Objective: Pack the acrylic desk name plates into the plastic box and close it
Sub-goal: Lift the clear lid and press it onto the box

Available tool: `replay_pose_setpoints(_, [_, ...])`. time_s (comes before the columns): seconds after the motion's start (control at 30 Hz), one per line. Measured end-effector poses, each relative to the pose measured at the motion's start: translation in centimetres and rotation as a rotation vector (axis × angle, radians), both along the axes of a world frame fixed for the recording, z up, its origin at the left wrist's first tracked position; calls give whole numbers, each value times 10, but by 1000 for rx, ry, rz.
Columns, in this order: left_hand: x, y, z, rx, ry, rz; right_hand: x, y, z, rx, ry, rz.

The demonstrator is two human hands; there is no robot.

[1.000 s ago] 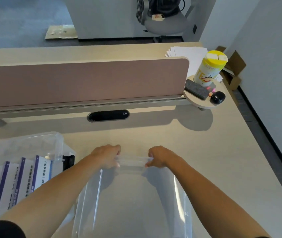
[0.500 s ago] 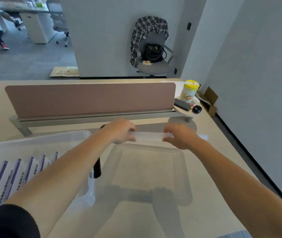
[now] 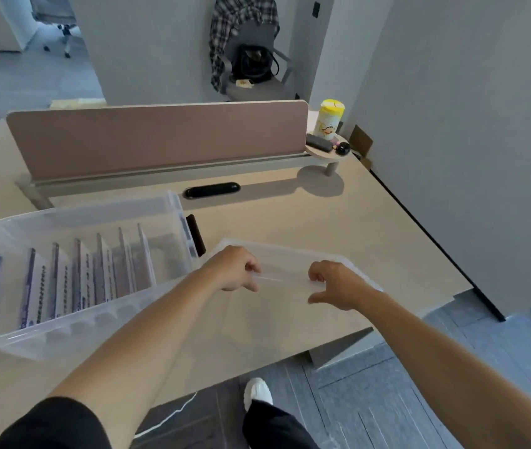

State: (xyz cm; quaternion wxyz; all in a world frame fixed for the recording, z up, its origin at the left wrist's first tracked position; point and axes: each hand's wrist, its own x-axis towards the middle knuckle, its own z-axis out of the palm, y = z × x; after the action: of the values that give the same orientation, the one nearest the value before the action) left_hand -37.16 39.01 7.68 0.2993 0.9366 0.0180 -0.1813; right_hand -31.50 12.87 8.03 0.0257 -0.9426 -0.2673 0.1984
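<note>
Gripping the clear plastic lid (image 3: 285, 265) from either side, the left hand (image 3: 231, 268) and the right hand (image 3: 338, 285) both have their fingers curled over its raised rim with the thumbs underneath. The lid is a thin, glossy sheet with rounded corners, so transparent that the pale matte desk (image 3: 338, 222) shows straight through it. It sits just to the right of the plastic box (image 3: 79, 210); I can't tell whether it touches the desk. The box stands open on the desk, a frosted rectangular tub with a black latch (image 3: 197, 235) at its right end. Inside, the acrylic name plates (image 3: 79, 277) stand upright in a row, flat slabs with printed inserts edged in blue. Behind runs a dull pink, rounded divider panel (image 3: 160, 140), with a yellow-lidded canister (image 3: 328, 119) at its far right end.
</note>
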Motion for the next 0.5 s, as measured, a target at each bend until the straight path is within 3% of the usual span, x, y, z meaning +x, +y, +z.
replay_pose_setpoints(0.27, [-5,-20,0,41,43,87,1,-19,4,26,87,-15])
replay_pose_setpoints(0.5, [34,-41,34,86,-141,163,55,-39,38,153,10,-42])
